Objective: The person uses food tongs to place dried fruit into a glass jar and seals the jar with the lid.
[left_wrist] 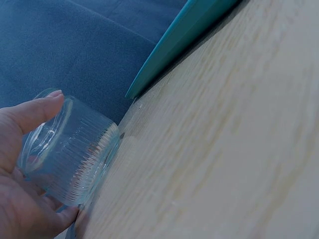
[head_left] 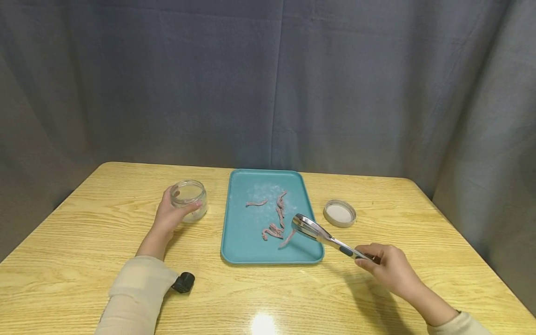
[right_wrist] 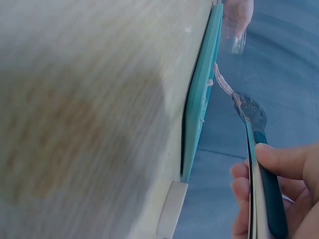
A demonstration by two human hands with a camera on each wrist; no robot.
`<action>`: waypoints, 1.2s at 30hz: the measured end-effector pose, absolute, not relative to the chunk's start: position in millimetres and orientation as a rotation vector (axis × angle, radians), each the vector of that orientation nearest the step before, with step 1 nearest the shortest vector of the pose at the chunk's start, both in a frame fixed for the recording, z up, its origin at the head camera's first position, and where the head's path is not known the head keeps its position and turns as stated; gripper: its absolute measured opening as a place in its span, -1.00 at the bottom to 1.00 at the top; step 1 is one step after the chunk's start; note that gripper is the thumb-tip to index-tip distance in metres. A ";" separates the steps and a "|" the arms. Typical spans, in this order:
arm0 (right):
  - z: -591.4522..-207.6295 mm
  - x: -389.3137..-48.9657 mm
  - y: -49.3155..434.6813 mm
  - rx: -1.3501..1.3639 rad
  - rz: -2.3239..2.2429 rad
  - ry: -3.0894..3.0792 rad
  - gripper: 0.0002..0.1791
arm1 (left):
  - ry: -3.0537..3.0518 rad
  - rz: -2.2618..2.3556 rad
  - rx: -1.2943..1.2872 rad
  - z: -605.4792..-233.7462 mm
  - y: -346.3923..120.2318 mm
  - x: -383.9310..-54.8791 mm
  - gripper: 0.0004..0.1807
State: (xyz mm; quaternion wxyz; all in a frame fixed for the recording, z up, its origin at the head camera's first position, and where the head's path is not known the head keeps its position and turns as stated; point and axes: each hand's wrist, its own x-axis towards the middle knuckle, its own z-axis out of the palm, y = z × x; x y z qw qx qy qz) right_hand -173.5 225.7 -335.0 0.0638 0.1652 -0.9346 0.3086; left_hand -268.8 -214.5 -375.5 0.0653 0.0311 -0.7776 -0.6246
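My left hand [head_left: 170,211] grips an open glass jar [head_left: 197,213] standing on the table, left of the teal tray; thumb and fingers wrap its sides in the left wrist view. The right hand [head_left: 387,267] holds metal tongs [head_left: 318,231] by their dark-padded handles, over the tray's right edge. Pinched in the tong tips is a thin pinkish, floury strip [right_wrist: 223,82], its loose end hanging over the tray. Several similar twisted strips [head_left: 274,231] lie on the tray [head_left: 238,246], which is dusted with white powder.
A round jar lid [head_left: 339,213] lies right of the tray, its hollow side up. Near the left sleeve, a small black device [head_left: 183,282] shows over the wooden table [head_left: 201,307]. Behind the table hangs a grey-blue curtain [head_left: 209,93].
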 end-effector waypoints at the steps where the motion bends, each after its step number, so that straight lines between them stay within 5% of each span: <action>1: -334.5 -173.8 226.2 0.497 0.924 -2.812 -0.81 | -2.345 -1.884 0.093 -375.6 -214.4 -268.8 0.04; 36: -285.7 -201.3 214.1 0.499 0.824 -2.552 -0.79 | -2.333 -1.883 0.091 -375.6 -213.9 -268.1 0.04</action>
